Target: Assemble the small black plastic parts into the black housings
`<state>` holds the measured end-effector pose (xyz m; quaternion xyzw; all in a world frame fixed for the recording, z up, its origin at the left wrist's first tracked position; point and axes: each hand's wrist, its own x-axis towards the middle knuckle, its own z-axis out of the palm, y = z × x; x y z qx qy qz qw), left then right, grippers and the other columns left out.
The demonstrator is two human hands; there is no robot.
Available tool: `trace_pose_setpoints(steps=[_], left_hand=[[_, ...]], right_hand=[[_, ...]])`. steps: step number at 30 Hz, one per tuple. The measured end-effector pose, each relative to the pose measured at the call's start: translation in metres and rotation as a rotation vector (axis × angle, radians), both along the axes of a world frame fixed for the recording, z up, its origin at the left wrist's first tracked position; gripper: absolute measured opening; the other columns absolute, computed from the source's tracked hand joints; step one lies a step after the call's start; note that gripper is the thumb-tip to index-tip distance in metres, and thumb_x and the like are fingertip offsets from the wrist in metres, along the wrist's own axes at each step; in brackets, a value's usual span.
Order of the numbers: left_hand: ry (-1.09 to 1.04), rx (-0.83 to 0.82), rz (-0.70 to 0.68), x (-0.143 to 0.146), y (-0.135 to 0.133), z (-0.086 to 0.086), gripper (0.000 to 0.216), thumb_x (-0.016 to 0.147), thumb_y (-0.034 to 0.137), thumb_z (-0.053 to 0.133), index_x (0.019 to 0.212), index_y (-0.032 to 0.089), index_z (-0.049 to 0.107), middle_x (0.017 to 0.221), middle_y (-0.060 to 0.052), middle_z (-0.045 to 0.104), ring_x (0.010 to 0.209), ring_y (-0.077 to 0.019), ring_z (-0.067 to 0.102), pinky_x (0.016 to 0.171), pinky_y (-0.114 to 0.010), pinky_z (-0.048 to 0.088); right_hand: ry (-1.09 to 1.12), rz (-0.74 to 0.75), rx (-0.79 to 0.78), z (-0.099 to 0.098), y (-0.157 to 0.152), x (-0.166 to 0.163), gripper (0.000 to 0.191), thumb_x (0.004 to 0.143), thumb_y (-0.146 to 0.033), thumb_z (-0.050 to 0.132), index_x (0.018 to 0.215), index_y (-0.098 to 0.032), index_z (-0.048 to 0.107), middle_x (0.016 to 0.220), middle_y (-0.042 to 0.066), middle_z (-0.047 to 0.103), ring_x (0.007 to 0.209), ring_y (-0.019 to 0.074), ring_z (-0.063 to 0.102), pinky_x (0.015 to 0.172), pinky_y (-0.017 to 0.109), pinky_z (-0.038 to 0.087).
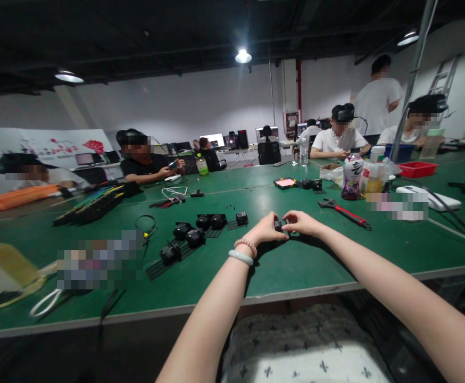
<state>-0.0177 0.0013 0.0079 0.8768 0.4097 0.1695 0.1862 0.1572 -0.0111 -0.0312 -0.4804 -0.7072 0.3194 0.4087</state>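
Both hands meet low over the green table (pixel 256 194), in the middle of the head view. Between them is a small black plastic part (pixel 278 225), largely covered by fingers. My left hand (pixel 267 229), below a beaded bracelet and a pale bangle, grips its left side. My right hand (pixel 302 222) pinches at its right side, thumb and forefinger bent together. Several black box-like parts with slatted plates lie to the left, among them a front one (pixel 171 252) and a smaller one (pixel 241 217) nearest my left hand.
Right of my hands lies a red-handled adjustable wrench (pixel 346 213). Beyond it stand a purple-labelled bottle (pixel 352 175) and a red tray (pixel 418 169). A yellow-liquid jug (pixel 5 274) is at far left. An orange tray (pixel 17 198) sits behind it. Several people sit around the table.
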Motion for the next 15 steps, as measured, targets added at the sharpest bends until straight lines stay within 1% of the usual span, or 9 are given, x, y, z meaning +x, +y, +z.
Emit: trace_pose_setpoints(steps=[4,9,12,15], left_hand=[[-0.021,-0.015,-0.019,0.0018,-0.0017,-0.0002,0.064,0.047,0.05,0.067,0.095,0.015,0.042,0.081,-0.001,0.051,0.073,-0.0165,0.05,0.055,-0.023,0.036],[-0.05,-0.088,-0.022,0.0027,-0.0042,-0.001,0.061,0.048,0.052,0.065,0.089,0.015,0.04,0.075,0.001,0.049,0.069,-0.0142,0.048,0.052,-0.021,0.034],[-0.093,-0.102,-0.047,0.0028,-0.0036,-0.003,0.06,0.049,0.05,0.065,0.09,0.015,0.039,0.076,0.001,0.049,0.07,-0.0138,0.048,0.055,-0.021,0.036],[-0.107,-0.112,-0.078,0.0028,-0.0023,-0.0042,0.061,0.048,0.047,0.067,0.091,0.015,0.039,0.077,0.001,0.048,0.071,-0.014,0.048,0.056,-0.021,0.037]], right_hand=[[0.107,0.047,-0.086,0.0026,-0.0031,-0.0034,0.038,0.06,-0.031,0.066,0.09,-0.014,0.052,0.072,0.001,0.058,0.054,0.008,0.054,0.05,0.02,0.044],[0.178,0.107,-0.188,0.0079,-0.0082,-0.0043,0.036,0.06,-0.028,0.067,0.09,-0.014,0.053,0.078,0.003,0.058,0.052,0.0069,0.054,0.049,0.02,0.046],[0.167,0.12,-0.185,0.0092,-0.0094,-0.0037,0.036,0.059,-0.025,0.067,0.09,-0.013,0.054,0.078,0.003,0.059,0.055,0.0075,0.055,0.05,0.02,0.047],[0.159,0.136,-0.162,0.0095,-0.0094,-0.0021,0.039,0.057,-0.022,0.068,0.093,-0.013,0.055,0.084,0.004,0.059,0.061,0.0089,0.056,0.054,0.021,0.048]])
